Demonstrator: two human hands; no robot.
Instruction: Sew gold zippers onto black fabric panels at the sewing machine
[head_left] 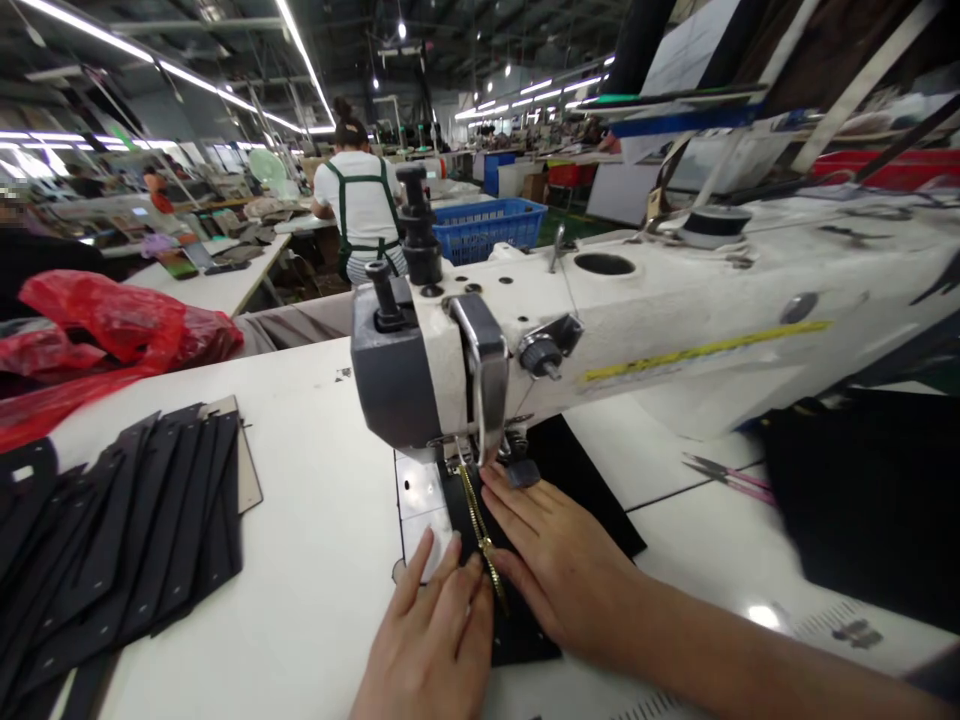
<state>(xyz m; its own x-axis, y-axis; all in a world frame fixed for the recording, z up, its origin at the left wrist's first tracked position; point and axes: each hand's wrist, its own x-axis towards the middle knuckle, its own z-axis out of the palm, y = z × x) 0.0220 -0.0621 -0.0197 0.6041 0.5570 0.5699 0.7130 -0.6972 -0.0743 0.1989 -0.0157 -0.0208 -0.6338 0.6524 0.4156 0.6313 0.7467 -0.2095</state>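
Observation:
A white sewing machine (450, 370) stands over a black fabric piece (577, 480) with a gold-toothed zipper (474, 510) running up to the presser foot. My left hand (435, 630) lies at the lower left of the zipper, fingers extended, fingertips on the black material and the metal plate (424, 500). On the zipper's right side, my right hand (559, 550) rests flat on the black fabric, its fingertips close to the presser foot and its thumb beside the zipper. Neither hand is closed round anything.
Several black strips (150, 530) lie overlapped at the left, near a red plastic bag (127, 325). Pink-handled snips (731, 478) and black fabric (870, 500) are on the right. Behind the machine are a blue basket (487, 228) and a person (358, 190) seen from behind.

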